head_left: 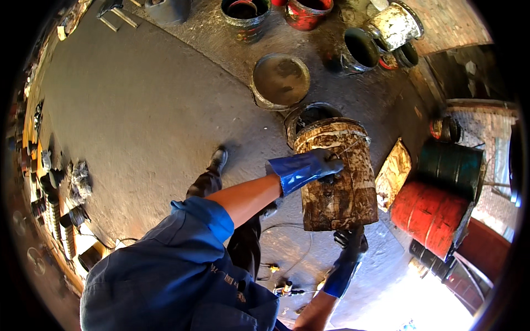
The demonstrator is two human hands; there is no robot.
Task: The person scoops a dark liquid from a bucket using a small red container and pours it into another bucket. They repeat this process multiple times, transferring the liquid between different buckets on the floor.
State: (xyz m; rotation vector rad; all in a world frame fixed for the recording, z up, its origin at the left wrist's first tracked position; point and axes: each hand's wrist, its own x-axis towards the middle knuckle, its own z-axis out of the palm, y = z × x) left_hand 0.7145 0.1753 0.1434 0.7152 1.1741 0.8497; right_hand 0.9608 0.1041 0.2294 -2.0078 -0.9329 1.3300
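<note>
A large bucket, pale under brown and black stains, is held tilted in front of me. Its rim end reaches over a dark bucket on the floor, and its base points back toward me. My left hand, in a blue glove darkened at the fingers, is closed at the bucket's side, where a thin wire handle runs. Under the base edge is my gloved right hand, its dark fingers curled against the bucket. The tilted bucket's mouth is turned away, so its contents are hidden.
A round grimy tub stands just beyond. Several stained buckets, including a red one and a black one, are farther back. Red and dark green drums lie at right. A thin hose crosses the floor near my feet.
</note>
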